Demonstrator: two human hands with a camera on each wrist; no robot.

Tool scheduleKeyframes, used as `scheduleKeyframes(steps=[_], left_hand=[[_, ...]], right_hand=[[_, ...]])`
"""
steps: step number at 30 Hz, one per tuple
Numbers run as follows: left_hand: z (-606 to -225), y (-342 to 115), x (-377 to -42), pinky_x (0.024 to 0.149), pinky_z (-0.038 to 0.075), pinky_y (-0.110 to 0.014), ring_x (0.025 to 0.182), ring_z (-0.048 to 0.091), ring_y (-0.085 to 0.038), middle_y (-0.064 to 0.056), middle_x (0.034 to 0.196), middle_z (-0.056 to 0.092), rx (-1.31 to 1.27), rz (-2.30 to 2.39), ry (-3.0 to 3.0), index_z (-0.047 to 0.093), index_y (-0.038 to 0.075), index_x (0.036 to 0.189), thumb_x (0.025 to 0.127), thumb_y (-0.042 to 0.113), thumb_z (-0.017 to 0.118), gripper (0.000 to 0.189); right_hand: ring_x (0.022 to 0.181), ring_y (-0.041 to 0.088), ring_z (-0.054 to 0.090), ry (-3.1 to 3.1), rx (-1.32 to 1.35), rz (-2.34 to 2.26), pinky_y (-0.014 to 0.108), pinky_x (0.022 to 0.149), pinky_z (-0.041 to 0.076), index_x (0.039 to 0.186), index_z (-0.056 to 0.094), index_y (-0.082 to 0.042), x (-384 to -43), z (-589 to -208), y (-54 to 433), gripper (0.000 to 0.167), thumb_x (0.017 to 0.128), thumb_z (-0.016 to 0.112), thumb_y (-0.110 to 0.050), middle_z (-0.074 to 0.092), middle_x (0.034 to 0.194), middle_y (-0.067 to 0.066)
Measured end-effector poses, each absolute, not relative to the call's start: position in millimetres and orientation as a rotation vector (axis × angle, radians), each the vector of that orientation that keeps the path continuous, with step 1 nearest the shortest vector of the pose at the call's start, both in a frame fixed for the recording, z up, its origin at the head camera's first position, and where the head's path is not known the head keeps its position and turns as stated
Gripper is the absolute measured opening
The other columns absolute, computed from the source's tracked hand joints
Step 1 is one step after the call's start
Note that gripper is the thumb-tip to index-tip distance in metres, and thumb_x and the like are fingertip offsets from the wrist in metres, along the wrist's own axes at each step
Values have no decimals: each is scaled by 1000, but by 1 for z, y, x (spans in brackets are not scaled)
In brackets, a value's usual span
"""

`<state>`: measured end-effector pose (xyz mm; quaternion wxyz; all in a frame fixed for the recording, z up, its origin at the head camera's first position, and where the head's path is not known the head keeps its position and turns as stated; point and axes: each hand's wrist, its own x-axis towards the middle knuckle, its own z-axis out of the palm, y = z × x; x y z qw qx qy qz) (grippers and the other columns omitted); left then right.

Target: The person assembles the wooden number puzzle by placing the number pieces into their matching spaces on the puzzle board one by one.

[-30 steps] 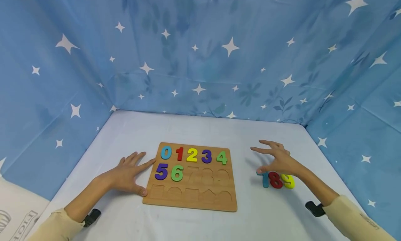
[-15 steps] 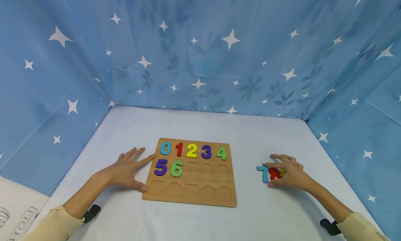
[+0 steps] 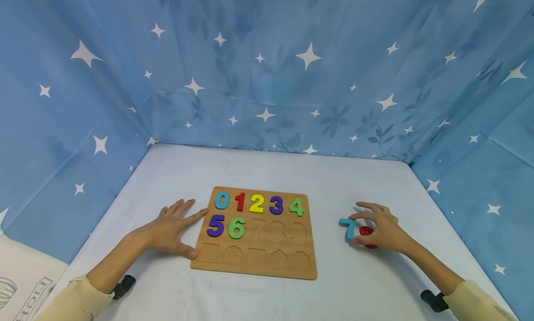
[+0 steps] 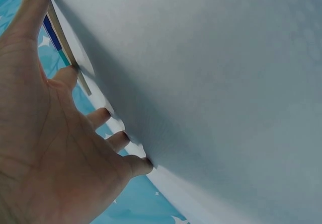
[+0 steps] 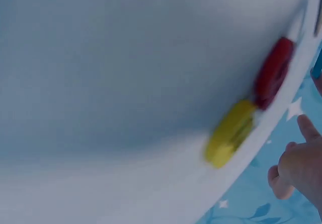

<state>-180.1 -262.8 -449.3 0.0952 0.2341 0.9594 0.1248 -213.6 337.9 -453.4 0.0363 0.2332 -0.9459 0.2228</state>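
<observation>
My right hand (image 3: 381, 230) pinches a blue number 7 (image 3: 348, 228) between thumb and fingers, raised off the table in the right wrist view. Below that hand lies a red number 8 (image 3: 366, 230), partly covered by it. A yellow number 9 (image 5: 231, 133) touches or nearly touches the 8 in the right wrist view; the hand hides it from the head view. My left hand (image 3: 167, 233) is spread at the left edge of a wooden number board (image 3: 271, 270), thumb and index finger touching it. Numbers 0 to 6 sit in the board's upper rows.
Bare recesses for 7, 8 and 9 show in the board's middle row, with shape recesses (image 3: 256, 256) along its bottom row. The white table (image 3: 258, 168) is bounded by blue star-patterned curtains (image 3: 267, 80). A printed pale cloth (image 3: 25, 274) lies at lower left.
My right hand came down over the loose numbers, then took hold of the blue 7 and lifted it slightly left, away from the 8. My left hand stayed at the board.
</observation>
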Motion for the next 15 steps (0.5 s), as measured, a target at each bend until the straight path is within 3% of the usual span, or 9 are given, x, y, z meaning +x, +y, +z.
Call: scheduleKeyframes(steps=[8,15], left_hand=[[-448,-263,-179,104,11,-76,142,9,-54,-25,159,15,689,367,2837,32,21,157,62,87,63,119],[-448,-261,-181,105,10,-76,142,8,-54,-25,159,14,693,359,2840,31,22,157,62,86,64,119]], right_hand=[[129,49,26,-2847,763,727,69,86,22,115,74,-21,-229,-430,265,57,68,89,-50,41,146,17],[132,44,28,-2807,909,678,70,93,21,116,73,-22,-234,-432,182,59,67,87,-54,44,146,14]])
